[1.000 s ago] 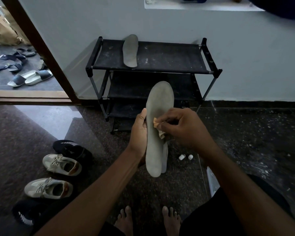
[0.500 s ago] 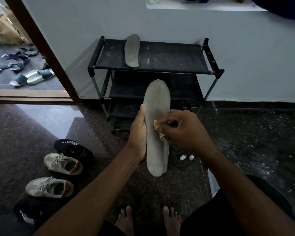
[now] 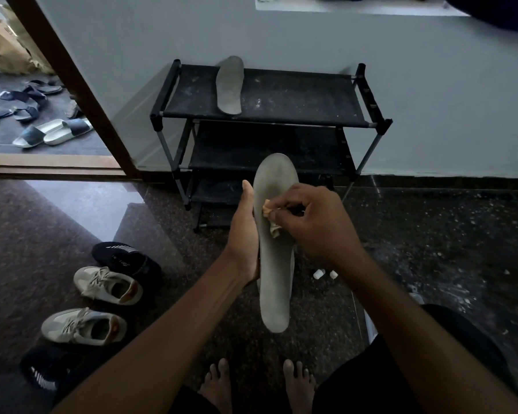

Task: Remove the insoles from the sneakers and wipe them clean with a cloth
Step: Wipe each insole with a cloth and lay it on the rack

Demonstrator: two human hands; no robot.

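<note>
I see left hand (image 3: 244, 240) gripping the insole (image 3: 274, 279) by its left edge | long axis points away from me, toe up | right hand (image 3: 317, 225) pinches cloth (image 3: 271, 218) on its middle, best placed for lengthwise strokes | second insole (image 3: 230, 85) lies on rack (image 3: 311, 97)

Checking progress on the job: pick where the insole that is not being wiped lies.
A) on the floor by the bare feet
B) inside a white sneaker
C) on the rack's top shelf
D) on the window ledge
C: the second insole lies on the top shelf of the black rack.
</note>
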